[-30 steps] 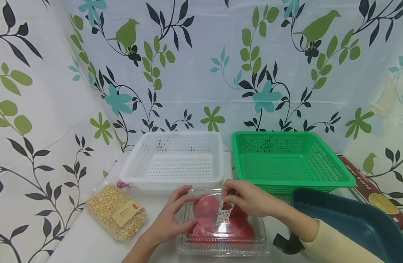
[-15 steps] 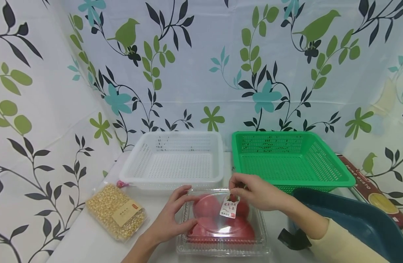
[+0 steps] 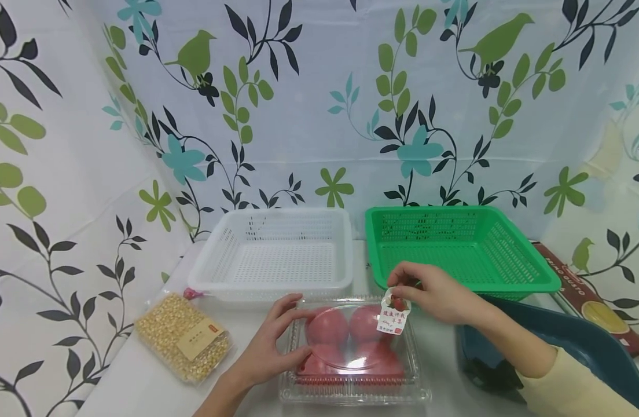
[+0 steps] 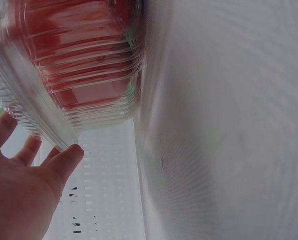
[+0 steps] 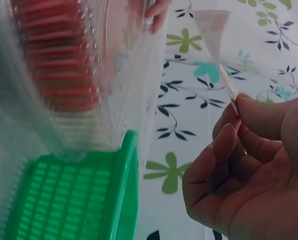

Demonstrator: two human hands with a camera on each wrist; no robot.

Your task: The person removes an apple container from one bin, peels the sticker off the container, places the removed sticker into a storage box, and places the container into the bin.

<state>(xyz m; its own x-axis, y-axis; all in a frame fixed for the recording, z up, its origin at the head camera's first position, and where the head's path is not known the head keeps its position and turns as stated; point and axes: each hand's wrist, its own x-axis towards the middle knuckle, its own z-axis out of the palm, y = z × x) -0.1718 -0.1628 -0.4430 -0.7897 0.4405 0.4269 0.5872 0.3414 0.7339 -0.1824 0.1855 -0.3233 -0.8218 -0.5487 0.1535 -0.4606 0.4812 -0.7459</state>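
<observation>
In the head view, a clear plastic clamshell box (image 3: 358, 394) holding several red apples (image 3: 327, 327) stands on the table. My left hand (image 3: 272, 341) holds its left side, thumb and fingers spread on the lid; in the left wrist view the thumb (image 4: 69, 156) touches the rim. My right hand (image 3: 436, 292) pinches a white sticker label (image 3: 394, 318) with a red fruit picture and red writing, at its top edge. The label hangs over the lid's right back corner in the head view. Seen from the right wrist, the label (image 5: 213, 30) is curled and apart from the box.
Behind the box stand a white basket (image 3: 278, 284) and a green basket (image 3: 470, 286). A bag of corn kernels (image 3: 168, 324) lies left. On the right are a dark blue tray (image 3: 575, 341), a black object (image 3: 491, 373) and a red-brown packet (image 3: 601, 315).
My right hand has drawn the label up and to the right, from the middle of the lid to its right back corner. The left hand keeps its place on the box.
</observation>
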